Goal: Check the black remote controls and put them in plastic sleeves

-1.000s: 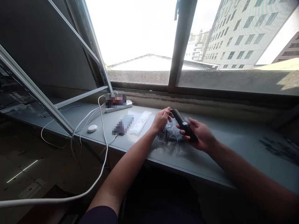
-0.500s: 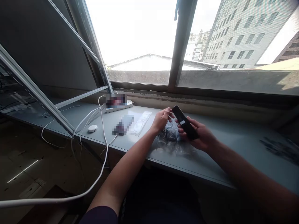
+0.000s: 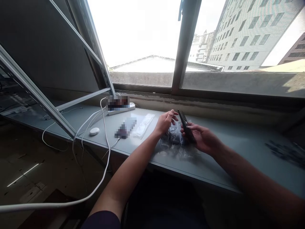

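Observation:
My right hand [image 3: 202,138] grips a slim black bar-shaped device [image 3: 185,124], turned so its thin edge faces me. My left hand [image 3: 165,122] hovers just left of the device's far end, with fingers curled and slightly apart, holding nothing I can see. Both hands sit above a crumpled clear plastic bag [image 3: 173,141] with dark contents on the grey ledge [image 3: 238,149] under the window.
A flat clear packet [image 3: 144,125] and a blurred phone-like item [image 3: 125,128] lie left of my hands. Behind them sits a white power strip [image 3: 119,106], with white cables [image 3: 105,136] hanging over the ledge edge and a small white puck [image 3: 94,131]. Metal frame bars [image 3: 35,92] slant at left.
My right hand has rolled the black device from its broad face to its thin edge. My left hand's fingers have come off its far end and opened a little.

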`<action>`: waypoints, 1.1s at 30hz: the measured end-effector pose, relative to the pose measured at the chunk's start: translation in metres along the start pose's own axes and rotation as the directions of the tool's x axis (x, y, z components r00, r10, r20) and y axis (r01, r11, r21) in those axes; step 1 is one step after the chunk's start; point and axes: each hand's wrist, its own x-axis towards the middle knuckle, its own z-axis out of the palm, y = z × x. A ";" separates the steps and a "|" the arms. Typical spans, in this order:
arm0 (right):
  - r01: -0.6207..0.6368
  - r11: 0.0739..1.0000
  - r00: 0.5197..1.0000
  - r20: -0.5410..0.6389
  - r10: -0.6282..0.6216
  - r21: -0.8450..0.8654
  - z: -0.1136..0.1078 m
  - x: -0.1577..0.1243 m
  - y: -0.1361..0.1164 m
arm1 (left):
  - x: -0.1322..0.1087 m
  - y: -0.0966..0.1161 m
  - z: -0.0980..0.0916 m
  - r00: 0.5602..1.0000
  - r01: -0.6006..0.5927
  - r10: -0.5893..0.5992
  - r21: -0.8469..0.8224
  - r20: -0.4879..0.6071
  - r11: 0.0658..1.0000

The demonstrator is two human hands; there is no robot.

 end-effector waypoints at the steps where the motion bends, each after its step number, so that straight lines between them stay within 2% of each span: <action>1: 0.029 0.999 1.000 0.003 -0.029 -0.036 -0.002 0.001 0.001 | 0.000 -0.001 0.000 1.000 0.001 -0.001 0.001 0.001 1.000; 6: 0.181 0.971 0.983 0.000 -0.183 -0.156 -0.008 0.006 0.008 | 0.001 -0.003 -0.001 1.000 -0.004 0.004 0.005 0.007 1.000; 10: 0.312 0.930 0.946 -0.020 -0.322 -0.195 -0.011 0.010 0.011 | 0.000 -0.002 -0.001 1.000 -0.002 0.002 0.006 0.014 1.000; 19: 0.415 0.859 0.899 -0.013 -0.439 -0.299 -0.011 0.012 0.011 | -0.002 0.005 0.000 1.000 -0.011 0.011 0.011 -0.002 1.000; 24: 0.404 0.845 0.905 0.017 -0.425 -0.351 -0.004 0.006 0.013 | -0.001 0.001 -0.001 1.000 -0.015 0.016 0.036 -0.006 0.999; 30: 0.305 0.914 0.938 -0.084 -0.337 -0.267 0.004 -0.001 0.010 | 0.000 -0.001 -0.001 1.000 -0.024 0.024 0.035 0.008 0.999; 33: 0.246 0.941 0.960 -0.079 -0.270 -0.231 0.005 -0.002 0.007 | 0.000 -0.002 -0.001 1.000 -0.030 0.030 0.023 0.008 0.999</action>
